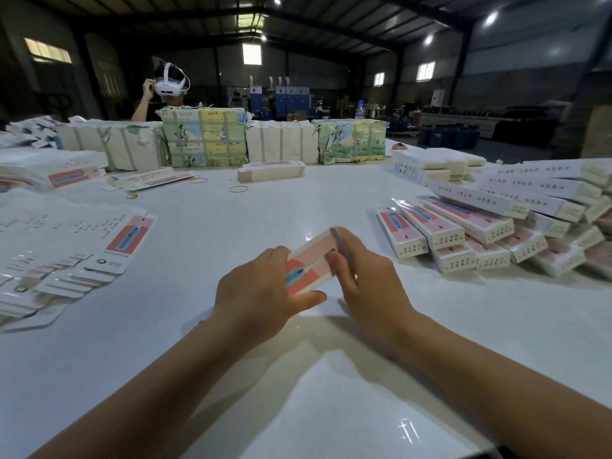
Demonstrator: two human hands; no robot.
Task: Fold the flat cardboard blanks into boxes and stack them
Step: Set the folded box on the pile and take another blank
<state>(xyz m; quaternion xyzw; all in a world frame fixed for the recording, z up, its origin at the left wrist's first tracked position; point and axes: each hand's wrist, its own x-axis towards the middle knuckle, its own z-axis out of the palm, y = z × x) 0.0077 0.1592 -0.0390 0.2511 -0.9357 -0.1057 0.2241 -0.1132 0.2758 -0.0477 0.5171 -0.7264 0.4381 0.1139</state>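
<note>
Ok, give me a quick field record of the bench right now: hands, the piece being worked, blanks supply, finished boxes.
left hand: grips the near end of the box in work
right hand: curled over its right side
box in work: held above the white table, partly formed
flat blanks: fanned out on the left
folded boxes: piled in layers on the right
rubber bands: loose at mid-table

arms: bare right up to the frame edge, no sleeves showing
left hand: no rings, no glove
right hand: same, nothing worn
</note>
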